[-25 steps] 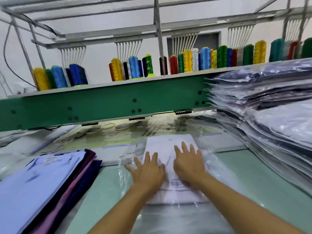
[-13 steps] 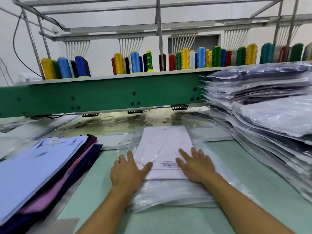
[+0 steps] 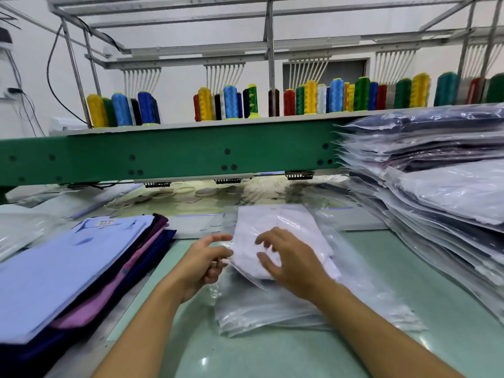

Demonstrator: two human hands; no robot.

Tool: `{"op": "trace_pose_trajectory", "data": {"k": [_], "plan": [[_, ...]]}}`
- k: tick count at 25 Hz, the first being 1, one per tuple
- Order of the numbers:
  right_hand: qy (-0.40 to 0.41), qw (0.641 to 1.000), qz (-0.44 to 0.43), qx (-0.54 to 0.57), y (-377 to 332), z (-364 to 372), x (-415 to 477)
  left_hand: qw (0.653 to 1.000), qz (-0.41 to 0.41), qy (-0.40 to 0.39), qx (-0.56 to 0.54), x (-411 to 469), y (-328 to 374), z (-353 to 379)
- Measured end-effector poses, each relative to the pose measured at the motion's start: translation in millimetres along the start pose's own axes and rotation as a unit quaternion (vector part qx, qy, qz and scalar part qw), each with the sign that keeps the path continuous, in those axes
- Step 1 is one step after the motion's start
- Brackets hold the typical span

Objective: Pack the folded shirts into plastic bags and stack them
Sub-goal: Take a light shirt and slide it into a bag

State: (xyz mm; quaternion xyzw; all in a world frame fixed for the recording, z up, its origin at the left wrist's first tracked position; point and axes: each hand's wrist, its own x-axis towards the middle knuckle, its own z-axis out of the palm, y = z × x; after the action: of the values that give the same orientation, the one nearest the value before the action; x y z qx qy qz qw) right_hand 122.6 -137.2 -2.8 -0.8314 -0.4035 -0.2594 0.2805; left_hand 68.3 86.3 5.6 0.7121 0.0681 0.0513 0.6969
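Two hands apart: I see left hand (image 3: 203,261) pinching the crinkly clear bag (image 3: 297,222) at its edge, right hand (image 3: 289,261) loose, fingers spread over it. Flat white folded shirt (image 3: 256,230) sits inside, atop glossy empty bags (image 3: 272,315), mid-table (image 3: 409,296).

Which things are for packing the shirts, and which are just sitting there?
For the job: bagged white shirt, pinched by the left hand; empty bags beneath it; folded shirts on the left; packed stack on the right.
Just lying about: thread spools; green machine beam.
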Motion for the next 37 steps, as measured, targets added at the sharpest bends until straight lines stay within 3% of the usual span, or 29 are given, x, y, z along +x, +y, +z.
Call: {"op": "trace_pose_trajectory", "data": {"k": [3, 6, 9, 16, 20, 23, 30, 37], "plan": [[-0.076, 0.996, -0.049, 0.018, -25.3, 17.7, -2.8, 0.999, 0.008, -0.025, -0.044, -1.5, 4.5, 3.2], [-0.087, 0.995, -0.023, 0.036, -25.0, 23.8, -3.6, 0.997, 0.0, -0.021, -0.07, -0.9, 1.3, 12.8], [-0.033, 0.999, -0.002, 0.024, -26.4, 21.7, -3.2, 0.99, 0.005, -0.017, -0.143, 0.1, 0.9, 21.1], [0.069, 0.988, -0.054, -0.128, -30.7, 18.5, 3.0, 0.975, 0.012, 0.015, -0.222, -0.3, 1.0, 28.8], [0.018, 0.992, 0.01, -0.121, -9.7, 8.3, 1.4, 0.931, 0.009, 0.081, -0.356, 5.3, 6.1, 14.6], [-0.002, 0.991, 0.049, -0.128, 14.4, -4.3, -2.3, 0.91, 0.021, 0.124, -0.396, 7.7, 7.2, 1.8], [-0.024, 0.986, 0.132, -0.102, 51.2, -28.4, -6.2, 0.899, 0.022, 0.229, -0.374, 12.5, 3.6, -12.5], [0.013, 0.98, 0.182, -0.079, 63.8, -39.7, -7.5, 0.887, 0.014, 0.261, -0.382, 12.5, 2.3, -19.3]]}}
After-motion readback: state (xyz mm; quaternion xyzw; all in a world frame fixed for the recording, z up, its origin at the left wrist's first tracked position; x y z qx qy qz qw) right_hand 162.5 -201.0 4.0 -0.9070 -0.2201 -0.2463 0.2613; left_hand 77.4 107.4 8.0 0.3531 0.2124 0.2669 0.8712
